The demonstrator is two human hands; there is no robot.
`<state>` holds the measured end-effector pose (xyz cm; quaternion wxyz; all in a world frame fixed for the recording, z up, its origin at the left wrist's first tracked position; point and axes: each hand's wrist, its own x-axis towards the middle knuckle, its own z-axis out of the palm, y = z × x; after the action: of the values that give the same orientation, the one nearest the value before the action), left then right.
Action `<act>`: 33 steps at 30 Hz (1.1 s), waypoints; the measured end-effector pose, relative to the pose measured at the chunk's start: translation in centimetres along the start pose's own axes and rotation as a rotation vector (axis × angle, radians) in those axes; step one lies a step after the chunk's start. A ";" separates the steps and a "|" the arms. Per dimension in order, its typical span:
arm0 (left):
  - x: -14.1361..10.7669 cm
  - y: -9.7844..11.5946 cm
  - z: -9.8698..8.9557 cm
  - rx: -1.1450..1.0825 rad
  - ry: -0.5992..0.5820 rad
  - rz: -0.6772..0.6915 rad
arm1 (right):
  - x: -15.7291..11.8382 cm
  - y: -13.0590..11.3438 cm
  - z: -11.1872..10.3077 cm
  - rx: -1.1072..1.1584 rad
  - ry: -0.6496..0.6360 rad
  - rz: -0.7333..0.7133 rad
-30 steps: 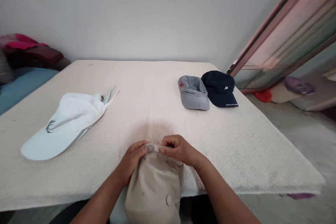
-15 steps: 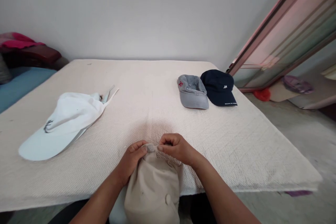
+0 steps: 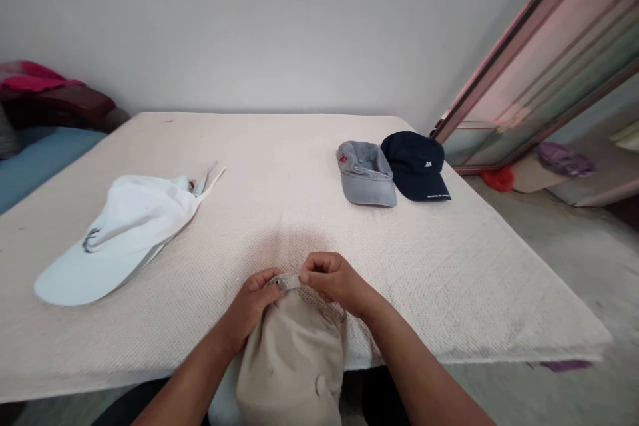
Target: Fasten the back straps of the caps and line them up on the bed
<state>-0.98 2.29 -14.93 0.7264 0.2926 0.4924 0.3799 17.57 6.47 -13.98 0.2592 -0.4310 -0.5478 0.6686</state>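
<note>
A beige cap [image 3: 289, 366] hangs at the table's front edge, its crown toward me and its back strap [image 3: 290, 281] at the top. My left hand [image 3: 252, 303] is closed on the cap's rim at the left end of the strap, beside a small eyelet. With thumb and fingertips, my right hand [image 3: 332, 283] pinches the right part of the strap. The cap's brim is mostly hidden below the crown.
A white cap [image 3: 144, 213] with a pale brim lies at the left on the cloth-covered table [image 3: 279, 166]. At the back right, a grey cap [image 3: 368, 176] sits against a navy cap [image 3: 414, 163]. A pink-framed glass panel [image 3: 544, 80] stands right.
The strap's buckle area has shifted under my left thumb, and an eyelet now shows there. My right hand has stayed nearly in place on the strap.
</note>
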 end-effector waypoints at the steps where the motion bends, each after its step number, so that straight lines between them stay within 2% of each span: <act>1: 0.0 0.0 0.0 -0.001 -0.013 0.005 | 0.0 0.0 0.0 0.025 -0.009 0.014; 8: 0.2 -0.3 -0.1 0.043 -0.007 0.015 | -0.1 0.1 0.1 -0.003 -0.037 0.011; 13: 0.2 -0.4 0.0 0.007 -0.008 -0.005 | 0.1 0.3 0.0 0.087 -0.019 0.065; 19: 0.0 0.0 0.3 0.093 0.026 0.026 | 0.3 0.5 0.6 0.205 0.032 0.115; 24: 0.0 -0.1 0.3 0.036 0.033 0.026 | 0.2 0.4 0.6 0.227 -0.048 0.158; 27: -0.1 -0.1 0.3 0.009 0.015 0.019 | 0.3 0.4 0.6 0.267 -0.008 0.134; 30: -0.1 0.0 0.4 0.001 0.002 0.007 | 0.4 0.5 0.7 0.239 0.023 0.110; 33: -0.1 0.0 0.4 0.026 0.007 0.012 | 0.4 0.6 0.7 0.196 -0.031 0.125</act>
<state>-0.65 2.19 -14.81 0.7185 0.3038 0.4979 0.3789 16.89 6.29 -14.67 0.2492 -0.4266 -0.4559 0.7403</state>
